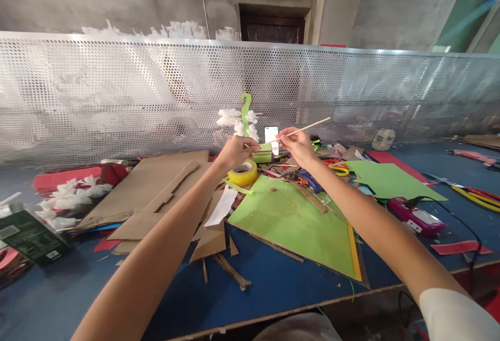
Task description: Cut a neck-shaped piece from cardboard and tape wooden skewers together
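Note:
A thin wooden stick (312, 124) slants up to the right, held in the air above the cluttered table. The fingers of my left hand (239, 150) are closed near its lower end. Farther along, my right hand (297, 144) pinches the same stick, and its free end sticks out past the fingers. Behind my hands stands a green paper stem with a curled top (246, 106), with white crumpled paper tufts (229, 117) on its sides. A phone (271, 138) leans upright just behind my right hand. Below my left hand lies a roll of yellow tape (242, 173).
Green sheets (289, 216) and cardboard pieces (156, 174) cover much of the blue table (273, 289). At right lie a purple device with a black cord (416, 216) and yellow-red handled scissors (474, 195). A perforated metal panel (136, 86) runs along the back. A green box (33, 234) stands left.

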The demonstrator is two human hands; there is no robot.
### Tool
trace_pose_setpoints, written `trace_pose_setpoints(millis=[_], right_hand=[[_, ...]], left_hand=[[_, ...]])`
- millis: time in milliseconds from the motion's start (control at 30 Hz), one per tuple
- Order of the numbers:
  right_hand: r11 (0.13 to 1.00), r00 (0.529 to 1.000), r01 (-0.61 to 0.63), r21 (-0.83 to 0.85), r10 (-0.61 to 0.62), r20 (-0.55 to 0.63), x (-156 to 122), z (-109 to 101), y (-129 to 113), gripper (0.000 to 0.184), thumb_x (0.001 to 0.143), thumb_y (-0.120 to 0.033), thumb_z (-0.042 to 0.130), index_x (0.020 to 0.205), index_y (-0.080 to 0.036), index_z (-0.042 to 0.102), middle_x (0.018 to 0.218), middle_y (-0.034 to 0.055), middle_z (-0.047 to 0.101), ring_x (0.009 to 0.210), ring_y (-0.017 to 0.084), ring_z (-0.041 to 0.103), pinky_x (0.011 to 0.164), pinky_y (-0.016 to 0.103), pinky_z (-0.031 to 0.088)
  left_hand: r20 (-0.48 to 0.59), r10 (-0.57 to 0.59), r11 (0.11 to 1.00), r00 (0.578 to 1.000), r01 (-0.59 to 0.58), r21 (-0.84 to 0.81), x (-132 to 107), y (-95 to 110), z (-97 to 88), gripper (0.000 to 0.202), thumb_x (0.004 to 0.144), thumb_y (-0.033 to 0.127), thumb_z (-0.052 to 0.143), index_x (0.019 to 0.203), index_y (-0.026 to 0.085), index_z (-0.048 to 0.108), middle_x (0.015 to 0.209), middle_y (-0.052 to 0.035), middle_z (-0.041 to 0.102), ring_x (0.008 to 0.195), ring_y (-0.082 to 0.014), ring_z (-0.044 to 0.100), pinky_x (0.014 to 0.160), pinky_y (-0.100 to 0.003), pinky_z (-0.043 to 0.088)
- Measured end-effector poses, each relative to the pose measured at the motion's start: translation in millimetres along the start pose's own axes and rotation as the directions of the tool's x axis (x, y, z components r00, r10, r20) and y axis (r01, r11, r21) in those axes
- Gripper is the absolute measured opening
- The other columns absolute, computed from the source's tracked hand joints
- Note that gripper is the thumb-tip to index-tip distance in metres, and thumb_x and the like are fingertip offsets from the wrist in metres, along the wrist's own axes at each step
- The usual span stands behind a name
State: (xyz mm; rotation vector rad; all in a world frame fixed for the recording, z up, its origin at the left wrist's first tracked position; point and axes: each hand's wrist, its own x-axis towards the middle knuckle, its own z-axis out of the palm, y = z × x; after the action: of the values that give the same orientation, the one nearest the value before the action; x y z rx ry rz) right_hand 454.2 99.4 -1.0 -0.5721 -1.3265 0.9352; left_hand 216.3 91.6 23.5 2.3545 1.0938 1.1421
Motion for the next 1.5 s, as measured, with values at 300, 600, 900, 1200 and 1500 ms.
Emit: trace_pose_setpoints(millis=[300,600,900,1200,1500], right_hand=[[1.000,1.000,-0.009,0.015,0.009,0.014,1.5,-1.4,-5.3,0.034,0.073,-0.035,0.091,0.097,-0.027,0.069,0.098,0.0009,0.080,0.095,0.019,0.075,0.090,0.036,0.061],[0.999,0.999,-0.035,-0.015,0.035,0.034,-0.5,1.0,-5.6,0.040,0.068,-0.037,0.093,0.097,-0.025,0.069,0.097,0.0033,0.078,0.092,0.020,0.074,0.093,0.039,0.062],[0.999,0.999,-0.002,-0.035,0.001,-0.035,-2.4,6.1,-5.2,0.045,0.066,-0.036,0.092,0.102,-0.023,0.067,0.095,0.0046,0.079,0.090,0.021,0.076,0.095,0.040,0.063],[1.000,1.000,0.007,-0.010,-0.007,-0.013,-2.7,4.6,-1.0,0.049,0.064,-0.039,0.094,0.101,-0.024,0.065,0.093,0.0029,0.079,0.087,0.019,0.076,0.092,0.037,0.063],[1.000,1.000,-0.022,0.003,0.022,-0.002,-2.9,3.9,2.8,0.050,0.063,-0.039,0.094,0.101,-0.024,0.065,0.092,0.0016,0.078,0.086,0.018,0.075,0.093,0.037,0.062]], left_hand=[[-0.052,0.029,1.000,0.998,-0.029,0.007,0.0,5.9,-2.6,0.017,0.082,0.034,0.072,0.082,0.017,0.076,0.078,-0.0056,0.076,0.073,-0.0181,0.067,0.071,-0.032,0.051],[-0.082,0.057,0.998,0.995,-0.057,0.008,-0.7,8.4,-1.7,0.015,0.080,0.032,0.075,0.080,0.017,0.076,0.081,-0.0068,0.077,0.078,-0.0191,0.069,0.072,-0.031,0.052],[-0.092,0.100,0.995,0.991,-0.099,0.010,-0.2,6.3,0.6,0.013,0.081,0.030,0.076,0.081,0.018,0.074,0.081,-0.0055,0.077,0.076,-0.0178,0.069,0.072,-0.031,0.052],[-0.106,0.090,0.996,0.990,-0.087,0.027,-0.6,5.7,2.9,0.014,0.079,0.029,0.079,0.081,0.018,0.070,0.081,-0.0054,0.075,0.072,-0.0171,0.067,0.070,-0.030,0.052],[-0.114,0.095,0.995,0.989,-0.092,0.034,0.6,2.0,4.5,0.016,0.077,0.029,0.079,0.082,0.019,0.068,0.079,-0.0037,0.073,0.073,-0.0166,0.066,0.068,-0.029,0.051]])
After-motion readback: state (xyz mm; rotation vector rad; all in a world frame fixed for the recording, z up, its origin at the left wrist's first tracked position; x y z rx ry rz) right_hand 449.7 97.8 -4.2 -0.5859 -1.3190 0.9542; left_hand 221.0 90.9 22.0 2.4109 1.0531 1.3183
